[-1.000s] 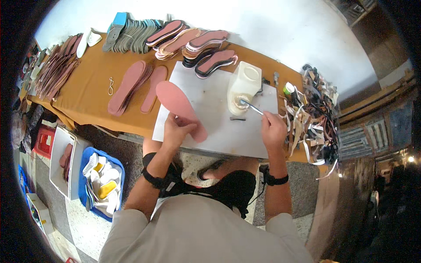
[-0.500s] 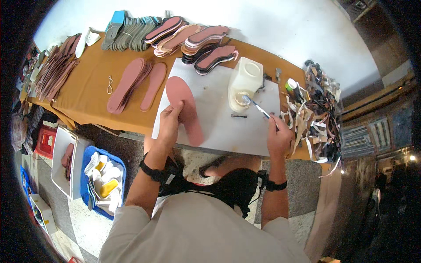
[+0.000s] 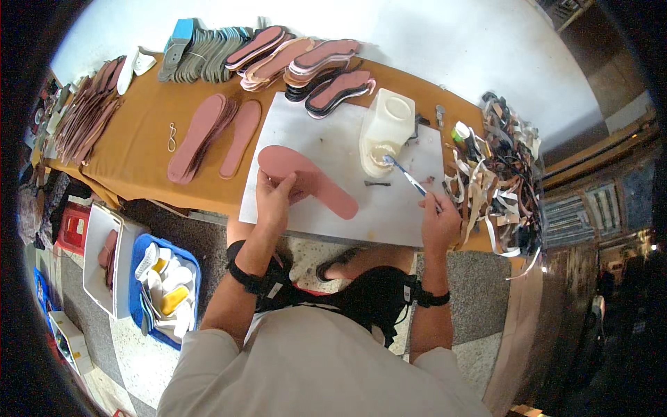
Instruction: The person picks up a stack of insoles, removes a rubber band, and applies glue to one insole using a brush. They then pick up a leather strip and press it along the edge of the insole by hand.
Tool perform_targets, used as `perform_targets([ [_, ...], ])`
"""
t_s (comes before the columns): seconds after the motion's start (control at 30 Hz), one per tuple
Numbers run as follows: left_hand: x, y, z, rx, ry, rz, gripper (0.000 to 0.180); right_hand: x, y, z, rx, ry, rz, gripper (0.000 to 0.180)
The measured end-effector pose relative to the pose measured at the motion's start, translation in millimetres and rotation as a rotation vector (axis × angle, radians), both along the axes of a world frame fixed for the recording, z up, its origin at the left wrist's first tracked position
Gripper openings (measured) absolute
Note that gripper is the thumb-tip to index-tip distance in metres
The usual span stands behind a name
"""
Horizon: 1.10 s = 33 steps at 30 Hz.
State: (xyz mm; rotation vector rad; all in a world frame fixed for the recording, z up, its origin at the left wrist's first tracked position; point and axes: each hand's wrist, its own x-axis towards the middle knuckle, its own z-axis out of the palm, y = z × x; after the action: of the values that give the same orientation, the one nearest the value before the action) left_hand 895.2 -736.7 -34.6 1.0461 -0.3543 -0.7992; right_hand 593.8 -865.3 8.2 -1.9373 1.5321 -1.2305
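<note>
Left hand (image 3: 276,197): fingers are curling closed around the near edge of a pink shoe sole (image 3: 306,179), pinning it in a grip.
Pink shoe sole: is lying flat on the white work board (image 3: 326,208), heel end toward the person's left, toe end pointing right and toward the body.
Right hand (image 3: 439,221): fingers are closing tightly around the handle of a thin brush (image 3: 410,181), holding it at a slant.
Brush: its tip is reaching into the cut-open side of a white plastic jug (image 3: 385,128); whether the bristles are touching the contents cannot be told.
White plastic jug: is standing upright on the board, just right of the sole and apart from it.
Work board: is resting on a table covered with an ochre cloth (image 3: 146,160).
Surroundings: loose pink soles (image 3: 208,135) are lying left of the board; stacked soles (image 3: 306,66) are sitting along the far edge; a tangle of straps (image 3: 504,167) is piling up at the right; a blue tray (image 3: 163,288) is sitting on the floor at lower left.
</note>
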Motion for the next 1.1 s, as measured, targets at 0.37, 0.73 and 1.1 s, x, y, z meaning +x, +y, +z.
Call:
perform_targets([
  [0.37,19,9,-18,-0.083,0.269,-0.125,0.021,-1,0,4,0.242,0.152,0.105,0.036],
  [0.73,24,9,-31,-0.096,0.298,-0.138,0.017,-11,9,-1,0.034,0.221,0.078,0.031],
  [1.1,18,5,-27,-0.028,0.104,-0.074,0.033,0,16,5,0.123,0.203,0.056,0.026],
])
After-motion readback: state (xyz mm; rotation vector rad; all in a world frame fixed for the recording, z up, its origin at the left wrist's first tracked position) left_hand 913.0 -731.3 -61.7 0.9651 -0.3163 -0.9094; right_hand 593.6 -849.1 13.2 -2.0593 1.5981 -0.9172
